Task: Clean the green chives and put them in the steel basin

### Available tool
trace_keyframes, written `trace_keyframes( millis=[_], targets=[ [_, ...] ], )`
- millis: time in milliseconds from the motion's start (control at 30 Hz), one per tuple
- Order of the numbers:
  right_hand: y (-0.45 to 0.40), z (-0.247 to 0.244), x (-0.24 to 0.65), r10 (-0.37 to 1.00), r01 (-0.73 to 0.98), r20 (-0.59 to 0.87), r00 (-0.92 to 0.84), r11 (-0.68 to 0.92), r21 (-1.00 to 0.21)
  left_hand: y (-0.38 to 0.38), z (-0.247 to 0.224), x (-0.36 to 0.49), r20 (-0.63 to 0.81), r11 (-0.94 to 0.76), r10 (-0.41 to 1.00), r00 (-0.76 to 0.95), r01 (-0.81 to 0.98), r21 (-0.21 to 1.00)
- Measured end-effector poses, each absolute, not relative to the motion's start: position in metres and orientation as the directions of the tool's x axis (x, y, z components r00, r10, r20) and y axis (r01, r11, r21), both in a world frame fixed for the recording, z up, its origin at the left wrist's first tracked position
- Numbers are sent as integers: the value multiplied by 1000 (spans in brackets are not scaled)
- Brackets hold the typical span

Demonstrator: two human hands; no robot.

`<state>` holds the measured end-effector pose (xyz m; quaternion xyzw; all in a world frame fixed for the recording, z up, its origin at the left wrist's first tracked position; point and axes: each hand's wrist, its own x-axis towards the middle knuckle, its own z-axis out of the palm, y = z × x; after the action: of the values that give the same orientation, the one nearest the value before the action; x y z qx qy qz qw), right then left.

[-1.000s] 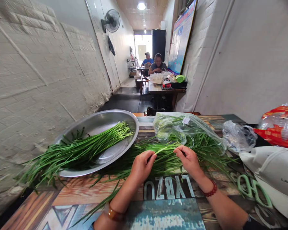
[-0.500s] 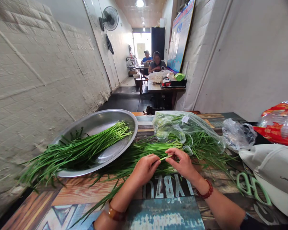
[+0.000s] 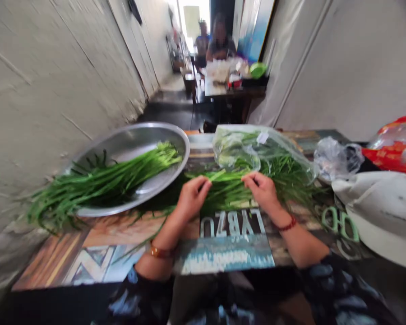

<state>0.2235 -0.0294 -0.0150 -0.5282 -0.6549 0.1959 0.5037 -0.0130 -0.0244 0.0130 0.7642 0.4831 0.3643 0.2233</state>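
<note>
My left hand (image 3: 194, 195) is closed, pinching the pale end of a garlic chive stalk; its long leaves trail down to the lower left past my wrist. To the right, my right hand (image 3: 262, 192) has thumb and fingers pressed together, and whatever is in them is too small and blurred to make out. The two hands are apart, above loose garlic chives (image 3: 225, 192) spread on the table. A clear plastic bag (image 3: 277, 140) with more chives lies just beyond my right hand. At the left, a metal basin (image 3: 126, 143) holds a large bunch of garlic chives (image 3: 125, 176), leaves hanging over its rim.
Green-handled scissors (image 3: 341, 224) and a white cap (image 3: 385, 212) lie on the right of the patterned table (image 3: 228, 259). Crumpled clear plastic (image 3: 338, 155) and a red package (image 3: 392, 158) are behind them. Farther back, two people sit at other tables.
My hands have moved apart; my right hand has come away from the stalk, which stays in my left. The view has tilted down, showing more of the near table edge.
</note>
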Motion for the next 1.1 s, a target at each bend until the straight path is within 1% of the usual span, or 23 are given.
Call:
trace_keyframes(
  millis=[33, 100, 267, 433, 533, 600, 667, 767, 833, 933, 967, 1000, 1100],
  targets=[
    [-30, -14, 226, 883, 515, 467, 40, 382, -767, -23, 14, -14, 356, -420, 906, 228, 576, 701],
    [-29, -14, 227, 876, 543, 482, -20, 414, -731, -20, 17, -14, 341, -391, 919, 199, 580, 714],
    [-32, -14, 223, 831, 570, 469, -300, 551, -610, -18, 20, -11, 321, -361, 931, 174, 571, 737],
    [-38, -14, 219, 755, 600, 371, -541, 656, -459, -18, 18, -11, 318, -354, 933, 168, 586, 729],
    [-41, -13, 217, 707, 613, 319, -631, 707, -352, -17, 16, -12, 305, -351, 935, 179, 576, 738],
    [-43, -11, 215, 690, 622, 297, -660, 724, -299, -17, 15, -13, 301, -354, 935, 190, 577, 736],
    [-44, -9, 214, 684, 619, 286, -671, 729, -290, -17, 14, -13, 300, -360, 932, 202, 588, 724],
    [-40, -7, 217, 687, 573, 318, -654, 724, -384, -18, 12, -11, 288, -369, 929, 232, 615, 697],
    [-34, -7, 225, 734, 569, 410, -541, 679, -464, -18, 10, -9, 275, -376, 927, 256, 629, 681],
    [-23, -8, 241, 797, 638, 547, -257, 565, -523, -17, 8, -8, 267, -384, 923, 277, 626, 679],
    [-20, -9, 246, 799, 663, 566, -203, 538, -521, -17, 8, -8, 268, -389, 921, 284, 617, 684],
    [-17, -10, 250, 801, 687, 570, -186, 521, -507, -17, 7, -7, 271, -397, 917, 292, 605, 691],
    [-14, -12, 257, 818, 767, 522, -242, 491, -413, -17, 7, -7, 281, -419, 906, 318, 570, 706]
  ],
)
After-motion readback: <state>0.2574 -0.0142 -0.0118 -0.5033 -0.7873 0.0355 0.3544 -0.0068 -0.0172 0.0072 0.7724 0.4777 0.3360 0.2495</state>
